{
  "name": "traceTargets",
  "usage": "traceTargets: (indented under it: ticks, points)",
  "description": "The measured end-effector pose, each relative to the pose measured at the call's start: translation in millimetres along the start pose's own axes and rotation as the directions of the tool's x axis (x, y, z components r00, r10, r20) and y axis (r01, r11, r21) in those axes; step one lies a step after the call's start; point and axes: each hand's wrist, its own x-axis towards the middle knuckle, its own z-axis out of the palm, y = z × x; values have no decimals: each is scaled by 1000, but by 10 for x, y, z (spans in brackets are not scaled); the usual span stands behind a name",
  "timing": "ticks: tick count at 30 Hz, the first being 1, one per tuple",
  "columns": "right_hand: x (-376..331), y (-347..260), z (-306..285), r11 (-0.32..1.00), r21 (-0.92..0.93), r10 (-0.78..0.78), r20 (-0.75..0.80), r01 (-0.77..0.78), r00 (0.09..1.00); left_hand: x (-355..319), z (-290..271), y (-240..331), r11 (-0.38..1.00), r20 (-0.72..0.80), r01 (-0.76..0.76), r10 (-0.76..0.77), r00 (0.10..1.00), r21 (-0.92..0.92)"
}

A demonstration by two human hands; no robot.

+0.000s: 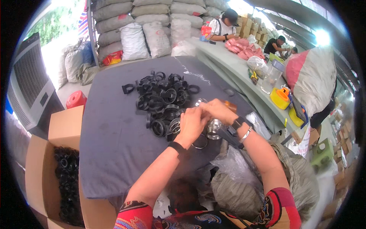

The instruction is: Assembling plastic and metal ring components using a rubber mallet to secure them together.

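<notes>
Silvery metal ring (200,102): seen at the fingertips, by the right-hand edge of the heap of black rings (162,95) on the grey cloth-covered bench (110,156). Found the left hand (192,121) narrow, fingers bent inward; found the right hand (219,110) narrow too, reaching in from the right, fingertips meeting those of the left. Could not tell the exact grip of either, or anything hidden between the fingers. Noted a black wristband (177,147) on the left wrist, a black watch (238,122) and a silvery bangle (246,135) on the right.

Saw thin metal hoops (174,126) just beside the left hand, at the edge of the heap, and stacked metal rings (214,128) below the right hand. Made out an amber object (230,106) beyond the right hand, partly hidden.

Left of the bench, saw an open cardboard box (36,171) of more black rings and, farther back, a tall air cooler (30,80). Behind, saw piled sacks (112,28). On a second, pale bench (225,66) to the right, noted pink pieces (244,47), a clear jar (271,78) and a co-worker in a dark cap (225,27) at the far end.
</notes>
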Motion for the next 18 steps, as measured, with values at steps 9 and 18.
traceTargets:
  ticks: [9,18]
  points:
    - [273,21,-411,975,-82,-217,-510,204,832,-414,-204,-98,982,-150,-171,181,972,77]
    - [494,755,-1636,793,-443,-9,-695,-419,719,-1509,-668,69,988,330,-131,96,939,84]
